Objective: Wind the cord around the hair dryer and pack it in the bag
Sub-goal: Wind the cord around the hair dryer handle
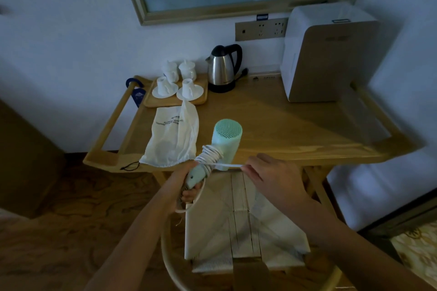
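From the head view, the left hand [189, 186] gripped the hair dryer [221, 146] by its handle, barrel pointing up and away over the table's [295, 130] near edge. The right hand [272, 175] pinched the cord [230, 166], stretched taut rightward from the coils. The bag [173, 139] lay flat just left, nearer the left hand.

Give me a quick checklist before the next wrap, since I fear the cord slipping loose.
1. Left hand grips mint-green plastic hair dryer by its handle: ok.
2. Right hand pinches white cord, pulled taut: ok.
3. Coils sit bunched where handle meets barrel: ok.
4. Plug end located: cannot tell.
5. White drawstring cloth bag flat on wooden table, within reach: ok.
6. Bag mouth open: not ok.
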A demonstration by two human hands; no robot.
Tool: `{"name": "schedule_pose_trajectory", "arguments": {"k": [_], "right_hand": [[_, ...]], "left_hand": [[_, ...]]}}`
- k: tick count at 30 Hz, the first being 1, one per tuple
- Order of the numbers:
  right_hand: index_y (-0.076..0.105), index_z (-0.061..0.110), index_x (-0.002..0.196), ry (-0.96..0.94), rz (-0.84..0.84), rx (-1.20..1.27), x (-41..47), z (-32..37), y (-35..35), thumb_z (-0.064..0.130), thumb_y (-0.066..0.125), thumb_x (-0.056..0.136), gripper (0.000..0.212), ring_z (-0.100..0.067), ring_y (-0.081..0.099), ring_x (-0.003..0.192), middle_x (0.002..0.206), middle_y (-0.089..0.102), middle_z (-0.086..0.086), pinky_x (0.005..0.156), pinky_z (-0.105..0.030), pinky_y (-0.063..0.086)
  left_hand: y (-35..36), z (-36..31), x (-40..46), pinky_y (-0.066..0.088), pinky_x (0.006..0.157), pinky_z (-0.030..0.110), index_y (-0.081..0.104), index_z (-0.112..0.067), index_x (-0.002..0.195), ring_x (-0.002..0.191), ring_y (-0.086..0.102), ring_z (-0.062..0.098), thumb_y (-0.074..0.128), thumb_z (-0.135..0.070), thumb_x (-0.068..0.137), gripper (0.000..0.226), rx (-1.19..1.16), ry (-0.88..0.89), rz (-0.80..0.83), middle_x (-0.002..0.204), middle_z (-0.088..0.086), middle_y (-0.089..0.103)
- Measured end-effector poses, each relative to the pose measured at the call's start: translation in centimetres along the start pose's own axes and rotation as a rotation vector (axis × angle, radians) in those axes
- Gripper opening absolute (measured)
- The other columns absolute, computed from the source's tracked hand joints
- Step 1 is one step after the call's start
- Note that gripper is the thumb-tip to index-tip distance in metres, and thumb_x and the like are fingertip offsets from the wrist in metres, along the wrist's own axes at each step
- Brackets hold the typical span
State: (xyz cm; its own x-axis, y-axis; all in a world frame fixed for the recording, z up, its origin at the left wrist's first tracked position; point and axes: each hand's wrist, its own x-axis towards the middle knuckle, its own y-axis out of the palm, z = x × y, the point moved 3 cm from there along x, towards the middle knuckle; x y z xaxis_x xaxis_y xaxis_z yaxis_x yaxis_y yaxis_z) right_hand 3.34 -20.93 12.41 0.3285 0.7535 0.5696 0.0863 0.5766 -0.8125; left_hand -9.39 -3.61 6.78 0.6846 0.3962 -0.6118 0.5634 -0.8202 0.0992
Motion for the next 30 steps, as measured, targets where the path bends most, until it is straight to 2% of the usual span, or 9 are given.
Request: {"name": "schedule_pose_trajectory", "arguments": {"k": [4, 6, 8, 11, 15, 20, 23, 27, 30], "right_hand": [[0.061, 0.022, 0.100, 0.030, 0.143, 0.123, -3.0, -0.3, 2.7, 0.025, 0.047, 0.090, 0.017, -0.008, 0.057, 0.050, 0.073, 0.064, 0.005, 0.040, -0.019, 0.046], [0.057, 0.019, 0.112, 0.112, 0.265, 0.330, -4.1, -0.2, 4.0, 0.017, 0.048, 0.092, 0.023, -0.002, 0.056, 0.063, 0.085, 0.064, 0.004, 0.050, -0.009, 0.040], [0.060, 0.019, 0.111, 0.212, 0.425, 0.571, -4.5, -0.4, 5.2, 0.014, 0.045, 0.095, 0.023, 0.004, 0.048, 0.063, 0.081, 0.059, 0.006, 0.056, -0.009, 0.034], [0.065, 0.028, 0.094, 0.392, 0.613, 0.961, -5.0, -1.1, 6.3, 0.018, 0.045, 0.096, 0.022, -0.002, 0.039, 0.048, 0.059, 0.046, 0.010, 0.050, -0.018, 0.033], [0.070, 0.013, 0.092, 0.511, 0.738, 1.231, -4.8, -2.0, 6.3, 0.022, 0.048, 0.095, 0.024, -0.008, 0.035, 0.048, 0.058, 0.042, -0.002, 0.048, -0.020, 0.030], [0.072, 0.014, 0.087, 0.428, 0.848, 1.354, -4.8, -1.8, 4.8, 0.028, 0.051, 0.091, 0.025, -0.012, 0.033, 0.050, 0.059, 0.040, -0.005, 0.050, -0.022, 0.029], [0.072, 0.020, 0.079, 0.485, 0.801, 1.367, -4.6, -2.4, 4.4, 0.031, 0.053, 0.087, 0.024, -0.011, 0.035, 0.050, 0.058, 0.042, -0.004, 0.049, -0.018, 0.032], [0.068, 0.020, 0.074, 0.572, 0.685, 1.162, -3.6, -4.4, 5.6, 0.027, 0.051, 0.093, 0.026, -0.010, 0.037, 0.051, 0.060, 0.045, -0.003, 0.049, -0.018, 0.032], [0.067, 0.016, 0.073, 0.582, 0.739, 1.154, -3.5, -5.1, 6.6, 0.027, 0.054, 0.091, 0.025, -0.010, 0.039, 0.050, 0.061, 0.047, -0.008, 0.049, -0.018, 0.033]], "left_hand": [[0.6, -1.0, -0.7, 0.021, 0.029, 0.013, 0.051, -0.007, 0.060, 0.026, 0.026, 0.005, 0.045, -0.060, 0.082, 0.057, -0.093, 0.072, 0.043, 0.039, -0.001, 0.038], [1.1, -1.9, -1.0, 0.021, 0.029, 0.013, 0.052, -0.008, 0.066, 0.027, 0.026, 0.004, 0.045, -0.062, 0.081, 0.056, -0.191, 0.123, 0.063, 0.047, 0.000, 0.040], [1.4, -2.6, -1.6, 0.020, 0.029, 0.012, 0.051, -0.009, 0.068, 0.027, 0.025, 0.004, 0.044, -0.062, 0.080, 0.054, -0.288, 0.148, 0.108, 0.047, -0.001, 0.039], [1.6, -3.3, -2.7, 0.019, 0.029, 0.012, 0.055, -0.009, 0.071, 0.026, 0.026, 0.003, 0.043, -0.059, 0.081, 0.053, -0.422, 0.148, 0.204, 0.045, -0.002, 0.041], [2.1, -3.7, -3.7, 0.022, 0.028, 0.012, 0.058, -0.010, 0.077, 0.027, 0.028, 0.002, 0.045, -0.060, 0.079, 0.051, -0.400, 0.221, 0.251, 0.049, -0.003, 0.044], [1.2, -5.0, -3.2, 0.022, 0.028, 0.012, 0.051, -0.013, 0.070, 0.027, 0.027, 0.002, 0.043, -0.049, 0.089, 0.042, -0.248, 0.310, -0.038, 0.044, -0.005, 0.042], [-0.2, -4.9, -2.9, 0.022, 0.030, 0.013, 0.047, -0.014, 0.063, 0.027, 0.026, 0.004, 0.041, -0.049, 0.091, 0.045, -0.175, 0.278, -0.133, 0.042, -0.004, 0.038], [-0.5, -3.3, -3.2, 0.023, 0.029, 0.012, 0.048, -0.013, 0.066, 0.027, 0.026, 0.003, 0.041, -0.051, 0.088, 0.045, -0.169, 0.239, -0.069, 0.041, -0.006, 0.037], [0.1, -2.6, -3.6, 0.022, 0.030, 0.012, 0.049, -0.013, 0.073, 0.028, 0.027, 0.001, 0.049, -0.058, 0.077, 0.045, -0.185, 0.264, 0.079, 0.043, -0.007, 0.040]]}}
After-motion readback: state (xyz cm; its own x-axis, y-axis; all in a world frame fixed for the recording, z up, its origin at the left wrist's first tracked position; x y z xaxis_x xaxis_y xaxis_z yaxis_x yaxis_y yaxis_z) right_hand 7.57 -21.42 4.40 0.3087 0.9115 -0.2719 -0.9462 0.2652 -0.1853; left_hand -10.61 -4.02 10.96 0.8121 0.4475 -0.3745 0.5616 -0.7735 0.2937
